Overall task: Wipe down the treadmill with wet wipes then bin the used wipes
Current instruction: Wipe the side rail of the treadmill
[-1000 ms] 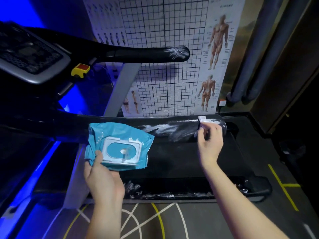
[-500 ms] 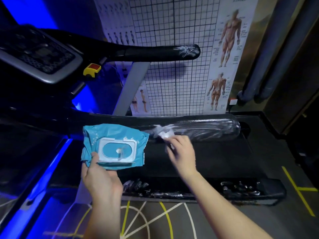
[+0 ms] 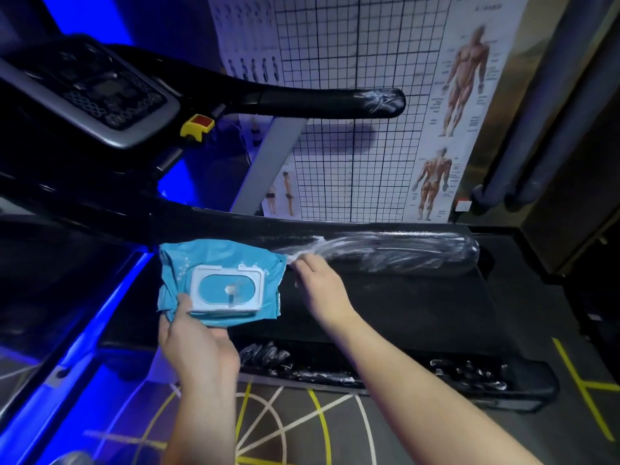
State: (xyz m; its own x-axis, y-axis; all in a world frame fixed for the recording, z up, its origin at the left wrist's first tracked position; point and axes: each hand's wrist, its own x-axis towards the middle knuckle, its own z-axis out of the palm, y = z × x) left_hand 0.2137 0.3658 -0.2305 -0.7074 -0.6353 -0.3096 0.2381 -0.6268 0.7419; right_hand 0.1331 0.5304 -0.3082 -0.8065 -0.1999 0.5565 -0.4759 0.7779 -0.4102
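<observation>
The treadmill (image 3: 402, 307) is matte black, and its flat belt lies just beyond the near handrail (image 3: 419, 251), a long rounded glossy bar streaked with wet smears. Above that handrail, behind it, hangs a pale wall chart (image 3: 352, 62) with a black grid and muscle figures. At the handrail's left end sits the wipes pack (image 3: 218, 260), a crinkled teal soft pouch with a white rectangular lid and an oval window. The left hand (image 3: 198, 344) grasps its lower corner, thumb on top. The right hand (image 3: 322, 283) is pressed to the handrail just right of the pack, its fingertips pinching a small white wet wipe (image 3: 294, 257) against the bar. A second ago this hand was at the handrail's far right end; it has slid leftward. The chart's print is too blurred to read, and no brand is legible on the pack.
</observation>
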